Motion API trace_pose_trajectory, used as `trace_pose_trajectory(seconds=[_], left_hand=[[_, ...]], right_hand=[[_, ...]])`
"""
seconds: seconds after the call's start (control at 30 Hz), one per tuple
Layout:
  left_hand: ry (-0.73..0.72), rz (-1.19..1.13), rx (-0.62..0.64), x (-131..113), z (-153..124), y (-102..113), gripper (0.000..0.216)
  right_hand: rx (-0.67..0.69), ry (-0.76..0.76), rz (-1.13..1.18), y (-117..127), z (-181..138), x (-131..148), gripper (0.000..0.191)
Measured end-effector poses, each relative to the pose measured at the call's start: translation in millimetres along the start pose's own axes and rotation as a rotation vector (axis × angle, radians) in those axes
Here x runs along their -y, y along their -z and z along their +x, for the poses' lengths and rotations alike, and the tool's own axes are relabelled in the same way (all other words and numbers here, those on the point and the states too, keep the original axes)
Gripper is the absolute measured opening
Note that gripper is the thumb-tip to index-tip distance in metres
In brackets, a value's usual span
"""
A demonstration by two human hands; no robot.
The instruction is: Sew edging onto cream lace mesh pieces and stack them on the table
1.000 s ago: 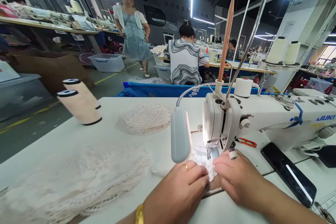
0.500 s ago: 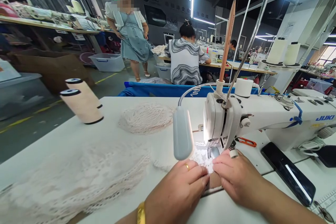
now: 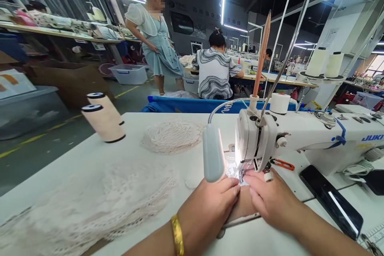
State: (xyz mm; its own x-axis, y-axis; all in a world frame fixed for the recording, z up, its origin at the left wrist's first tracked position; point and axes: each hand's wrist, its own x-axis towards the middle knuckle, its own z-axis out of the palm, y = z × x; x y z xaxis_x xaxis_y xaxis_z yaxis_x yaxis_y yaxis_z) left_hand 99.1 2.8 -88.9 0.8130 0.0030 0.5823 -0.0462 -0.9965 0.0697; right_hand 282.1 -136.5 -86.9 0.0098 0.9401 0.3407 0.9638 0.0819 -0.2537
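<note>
A small piece of white lace fabric lies under the needle area of a white sewing machine, lit brightly by its lamp. My left hand, with a gold bangle at the wrist, presses the near left edge of the lace with closed fingers. Opposite it, my right hand has its fingers together on the lace's right side, close beside the presser foot. The fingertips and the needle are partly hidden. Between my hands a brown plate shows on the machine bed.
The grey lamp head hangs just above my left hand. White lace pieces and a round lace pile lie leftward, near two thread cones. At right are an orange-handled tool and a phone. People are beyond the table.
Both hands have moved forward with the lace, closer to the needle, and more of the brown plate shows. The view has shifted slightly. The standing person has turned sideways.
</note>
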Motion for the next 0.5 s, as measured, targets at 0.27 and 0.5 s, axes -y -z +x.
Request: trace_pose_trajectory(seconds=[0.27, 0.5], left_hand=[[0.050, -0.085, -0.057, 3, -1, -4, 0.034], [0.339, -0.214, 0.007, 23, -12, -32, 0.020]], right_hand=[[-0.023, -0.002, 0.003, -1, -1, 0, 0.036], [-0.074, -0.002, 0.045, -12, -4, -5, 0.034]])
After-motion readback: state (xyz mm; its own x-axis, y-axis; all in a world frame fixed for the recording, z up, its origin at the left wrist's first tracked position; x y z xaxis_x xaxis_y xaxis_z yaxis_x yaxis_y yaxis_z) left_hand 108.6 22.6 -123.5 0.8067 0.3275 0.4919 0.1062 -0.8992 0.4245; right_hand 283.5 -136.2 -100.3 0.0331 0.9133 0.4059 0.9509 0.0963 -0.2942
